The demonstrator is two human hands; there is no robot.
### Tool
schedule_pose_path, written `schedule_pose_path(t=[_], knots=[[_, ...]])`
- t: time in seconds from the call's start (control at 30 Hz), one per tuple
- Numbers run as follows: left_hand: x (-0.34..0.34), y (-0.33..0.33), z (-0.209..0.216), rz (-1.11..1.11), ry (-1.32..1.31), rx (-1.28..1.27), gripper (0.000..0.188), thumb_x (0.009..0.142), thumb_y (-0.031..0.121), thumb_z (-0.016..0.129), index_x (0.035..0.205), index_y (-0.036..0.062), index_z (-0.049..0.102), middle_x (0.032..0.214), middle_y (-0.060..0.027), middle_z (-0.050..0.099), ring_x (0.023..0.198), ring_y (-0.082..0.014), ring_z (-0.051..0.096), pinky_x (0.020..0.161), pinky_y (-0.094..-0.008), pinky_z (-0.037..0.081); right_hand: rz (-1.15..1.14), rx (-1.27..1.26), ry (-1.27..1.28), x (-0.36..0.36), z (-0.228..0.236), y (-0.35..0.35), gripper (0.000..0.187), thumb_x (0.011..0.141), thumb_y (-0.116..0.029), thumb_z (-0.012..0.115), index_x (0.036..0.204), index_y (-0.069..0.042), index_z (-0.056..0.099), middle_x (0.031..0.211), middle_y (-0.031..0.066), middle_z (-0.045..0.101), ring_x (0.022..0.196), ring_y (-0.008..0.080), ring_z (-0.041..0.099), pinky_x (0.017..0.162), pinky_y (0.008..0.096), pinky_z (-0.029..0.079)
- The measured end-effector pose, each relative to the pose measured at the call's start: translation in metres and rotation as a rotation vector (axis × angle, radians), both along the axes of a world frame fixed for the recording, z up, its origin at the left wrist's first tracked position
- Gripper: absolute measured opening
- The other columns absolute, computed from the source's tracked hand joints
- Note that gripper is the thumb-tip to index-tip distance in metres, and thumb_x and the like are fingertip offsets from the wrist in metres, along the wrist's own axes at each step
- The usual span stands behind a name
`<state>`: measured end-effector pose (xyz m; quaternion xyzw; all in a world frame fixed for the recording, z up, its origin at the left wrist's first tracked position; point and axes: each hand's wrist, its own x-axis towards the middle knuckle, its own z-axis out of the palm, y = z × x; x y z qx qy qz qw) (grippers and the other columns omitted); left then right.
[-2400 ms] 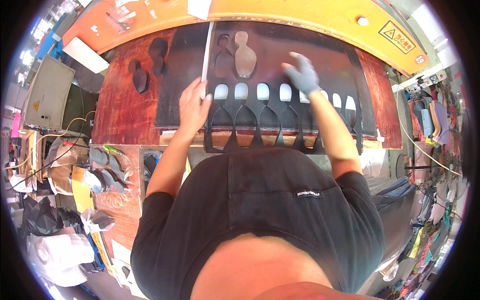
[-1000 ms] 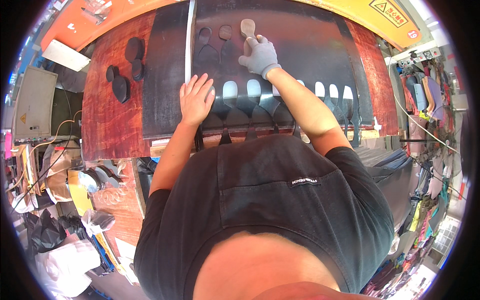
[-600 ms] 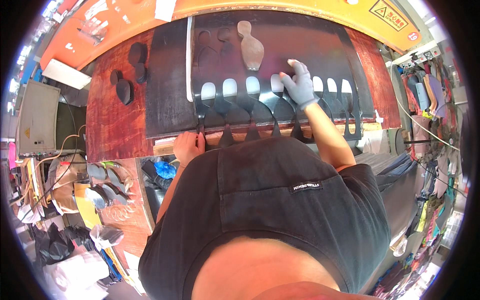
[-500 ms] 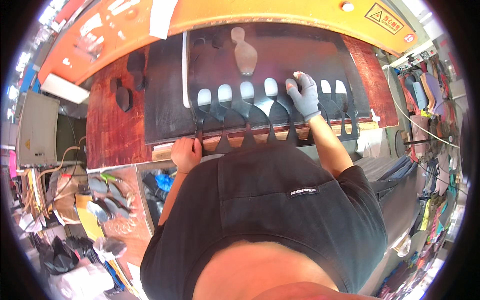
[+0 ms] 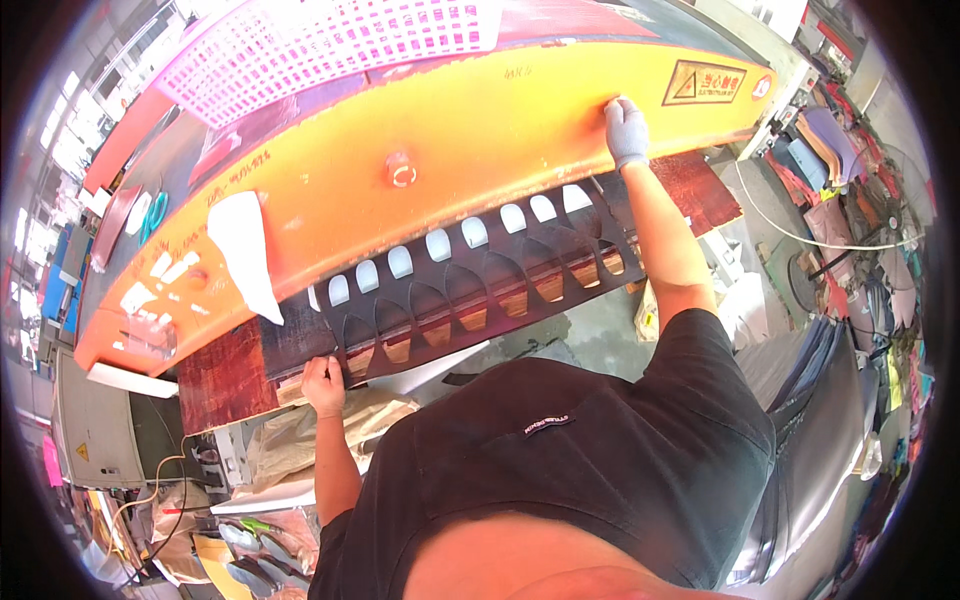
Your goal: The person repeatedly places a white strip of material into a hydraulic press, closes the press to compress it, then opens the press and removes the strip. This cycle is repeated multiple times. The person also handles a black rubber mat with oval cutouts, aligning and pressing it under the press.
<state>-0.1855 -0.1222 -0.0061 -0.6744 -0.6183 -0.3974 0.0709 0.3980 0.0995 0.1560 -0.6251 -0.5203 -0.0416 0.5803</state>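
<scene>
A black sheet (image 5: pixel 440 282) with a row of rounded cut-outs along its far side and pointed loops along its near side lies on a dark board (image 5: pixel 290 335). My bare left hand (image 5: pixel 322 385) is closed at the sheet's near left corner, fingertips on its edge. An orange machine beam (image 5: pixel 480 130) spans the board just beyond the cut-outs and hides the part behind. Against the front face of the beam, toward its right, my right hand (image 5: pixel 627 132) in a grey glove has its fingers curled; whatever they grip is hidden.
A white strip (image 5: pixel 243 255) hangs from the beam's left part. On top stand a pink plastic basket (image 5: pixel 340 50) and teal-handled scissors (image 5: pixel 154 215). A pale cable (image 5: pixel 790 240) loops at the right, near stacked coloured sheets (image 5: pixel 830 150). A grey cabinet (image 5: pixel 95 425) stands left.
My right hand has left the sheet and gone up to the beam. The beam now covers the sole-shaped piece seen on the board before. My left hand stays at the sheet's corner; the view has shifted.
</scene>
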Motion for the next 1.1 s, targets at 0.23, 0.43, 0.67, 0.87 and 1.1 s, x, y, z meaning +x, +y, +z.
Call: schedule_pose_path(t=[0.23,0.43,0.67,0.87,1.1], knots=[[-0.009,0.064,0.001,0.013,0.140,0.041,0.021,0.080,0.016,0.059,0.064,0.0062,0.049,0.065,-0.0115,0.050,0.065,-0.0332,0.051,0.057,-0.0448,0.040,0.246,-0.239,-0.130,0.015,-0.090,-0.051,0.028,0.093,-0.026,0.048,0.099,0.000,0.057,0.095,0.0200,0.061,0.087,0.0398,0.056,0.078,0.0430,0.045],[-0.010,0.063,0.000,0.027,0.166,0.050,0.022,0.079,0.021,0.060,0.065,0.0074,0.050,0.067,-0.0125,0.050,0.067,-0.0351,0.052,0.057,-0.0457,0.041,-0.011,-0.415,-0.550,0.037,-0.155,-0.070,0.022,0.083,-0.029,0.054,0.082,-0.009,0.064,0.084,0.0168,0.062,0.079,0.0375,0.058,0.071,0.0500,0.044],[-0.024,0.086,0.007,0.208,-0.374,-0.423,0.058,0.087,0.053,0.052,0.062,0.0007,0.055,0.059,-0.0194,0.051,0.056,-0.0337,0.051,0.055,-0.0432,0.039,0.012,-0.533,-0.608,0.047,-0.151,-0.047,0.043,0.089,-0.040,0.048,0.068,-0.007,0.067,0.073,0.0195,0.064,0.071,0.0380,0.062,0.072,0.0504,0.047],[-0.015,0.092,0.011,0.185,-0.114,-0.362,0.051,0.078,0.046,0.066,0.058,0.0003,0.055,0.069,-0.0174,0.057,0.069,-0.0367,0.057,0.064,-0.0461,0.043,0.083,-0.687,-0.366,0.043,-0.134,-0.045,0.040,0.082,-0.042,0.052,0.076,-0.005,0.068,0.078,0.0225,0.064,0.079,0.0392,0.062,0.073,0.0467,0.049],[0.019,0.024,0.026,0.221,0.075,-0.241,0.042,0.079,0.039,0.065,0.060,0.0040,0.051,0.069,-0.0120,0.054,0.075,-0.0330,0.054,0.068,-0.0439,0.043,0.027,-0.672,-0.348,0.067,-0.116,-0.107,0.041,0.080,-0.042,0.053,0.078,-0.004,0.069,0.078,0.0238,0.064,0.076,0.0396,0.063,0.071,0.0464,0.049]])
